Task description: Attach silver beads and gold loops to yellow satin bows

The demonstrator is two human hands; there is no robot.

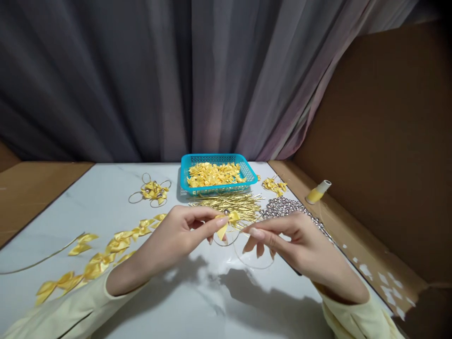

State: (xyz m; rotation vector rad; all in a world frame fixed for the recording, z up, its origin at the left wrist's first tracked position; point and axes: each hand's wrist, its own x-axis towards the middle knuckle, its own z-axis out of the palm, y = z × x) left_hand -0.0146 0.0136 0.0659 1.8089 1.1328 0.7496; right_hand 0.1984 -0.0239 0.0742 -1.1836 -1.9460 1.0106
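Observation:
My left hand [183,230] pinches a small yellow satin bow [229,220] between thumb and forefinger, held just above the white table [106,202]. My right hand [282,233] is closed in a pinch on a thin gold wire tie [244,227] that meets the bow's middle. A thin clear loop [252,256] hangs below the two hands. Both sleeves are pale yellow.
A blue basket [183,172] of yellow bows stands at the back centre, with a heap of gold wire ties [229,202] in front and silver beads [286,207] to its right. Loose bows [106,254] trail along the left. Looped bows [153,190] lie behind; a yellow spool [318,192] rests on cardboard.

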